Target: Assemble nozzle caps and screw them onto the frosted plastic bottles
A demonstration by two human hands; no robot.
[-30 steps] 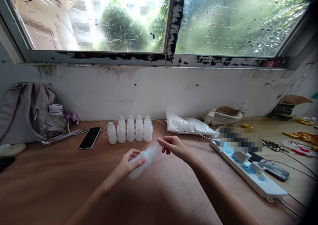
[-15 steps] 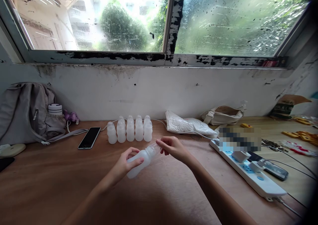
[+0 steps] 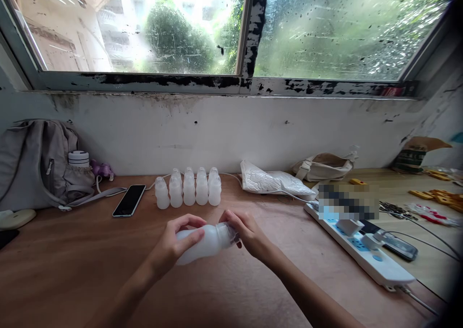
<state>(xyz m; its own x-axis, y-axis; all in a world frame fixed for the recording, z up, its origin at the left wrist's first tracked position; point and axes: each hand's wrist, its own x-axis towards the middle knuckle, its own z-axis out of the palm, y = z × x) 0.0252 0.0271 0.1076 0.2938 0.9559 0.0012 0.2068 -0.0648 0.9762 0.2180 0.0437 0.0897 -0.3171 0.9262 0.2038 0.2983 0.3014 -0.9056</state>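
A frosted white plastic bottle (image 3: pixel 204 243) lies nearly level in the air above the table, its clear-capped end toward the right. My left hand (image 3: pixel 181 239) is wrapped round its body, thumb on the near side. Closed round the clear cap (image 3: pixel 227 234) at the other end is my right hand (image 3: pixel 246 231); its fingers partly hide the cap. Behind the hands, several similar bottles (image 3: pixel 189 188) stand upright close together on the brown tabletop (image 3: pixel 90 255).
A phone (image 3: pixel 129 200) and a grey backpack (image 3: pixel 39 164) lie to the left. Toward the back are a white plastic packet (image 3: pixel 273 181) and a beige bag (image 3: pixel 325 168). A power strip (image 3: pixel 383 265) with plugs and cables runs along the right, near yellow tools (image 3: pixel 434 198).
The bottle has turned from slanting upward to nearly level. My right hand has shifted from the cap's tip to a fuller grip round the cap.
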